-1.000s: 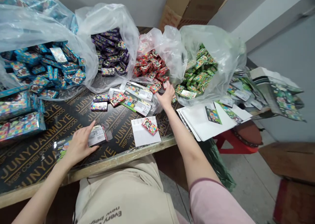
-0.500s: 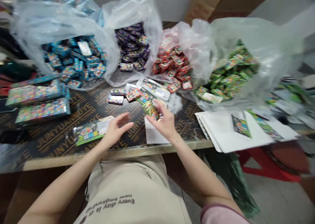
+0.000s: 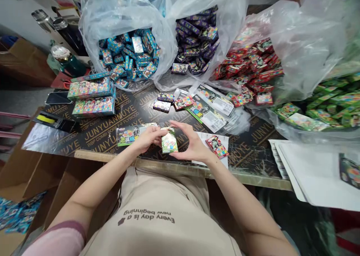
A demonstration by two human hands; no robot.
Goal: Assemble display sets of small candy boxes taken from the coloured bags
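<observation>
A small green candy box (image 3: 169, 141) is held up between my two hands near the table's front edge. Thumb and fingers of my left hand (image 3: 144, 139) pinch its upper left side. My right hand (image 3: 192, 141) curves around it from the right, fingers at the top edge and thumb at the bottom. Behind my left hand lies a flat printed header card (image 3: 126, 136), partly covered. Just right of my right hand, a red candy box (image 3: 217, 146) rests on a white sheet (image 3: 223, 163).
Plastic bags hold blue boxes (image 3: 128, 59), purple boxes (image 3: 194, 42), red boxes (image 3: 253, 66) and green boxes (image 3: 332, 102). Purple boxes (image 3: 162, 105), another red box (image 3: 183, 102) and printed bags (image 3: 212, 119) lie mid-table. Blue packs (image 3: 94, 104) and a tape dispenser (image 3: 52, 120) sit left.
The camera view has swung left. My left hand, open and apart before, has come to the green box in my right hand. The red box on the white sheet is now visible.
</observation>
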